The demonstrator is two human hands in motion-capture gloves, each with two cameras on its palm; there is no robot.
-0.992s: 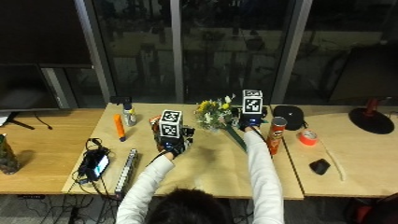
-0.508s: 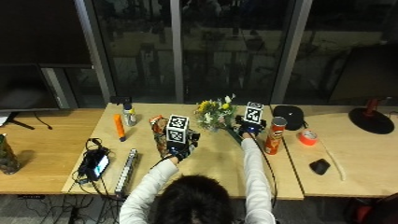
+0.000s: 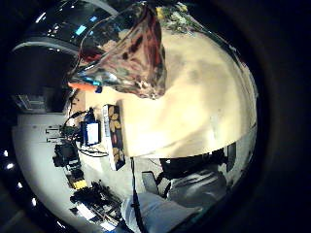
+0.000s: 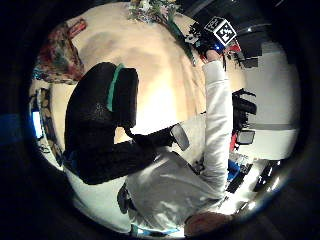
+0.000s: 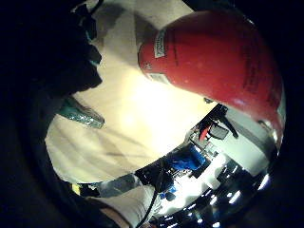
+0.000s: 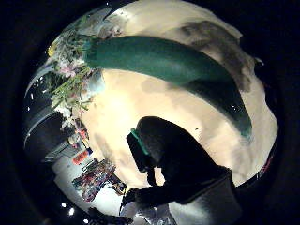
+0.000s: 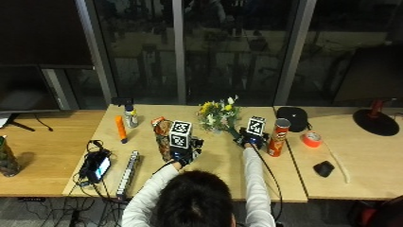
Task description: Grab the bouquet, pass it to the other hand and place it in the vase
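The bouquet (image 7: 219, 116) of yellow, white and green flowers lies on the wooden table (image 7: 220, 165), its green-wrapped stem (image 6: 164, 61) pointing at my right hand. That right hand (image 7: 251, 141) sits over the stem's end with its fingers (image 5: 57, 47) curled round it, and the stem tip (image 5: 80, 116) pokes out beneath them. A patterned reddish vase (image 7: 161, 135) stands upright to the left of the flowers. Just beside it, my left hand (image 7: 182, 153) hangs low over the table, fingers (image 4: 107, 107) loosely curled and holding nothing.
A red crisp can (image 7: 277, 137) stands right beside the right hand. Further right are an orange tape roll (image 7: 310, 138), a black mouse (image 7: 323, 168) and a black cap (image 7: 293, 118). On the left lie an orange marker (image 7: 119, 128), a small bottle (image 7: 130, 116), a power strip (image 7: 129, 166) and a cabled device (image 7: 98, 165).
Both hands have drawn back toward me. The right hand slid down along the stem to its end. The left hand shifted slightly right beside the vase. The bouquet has barely moved.
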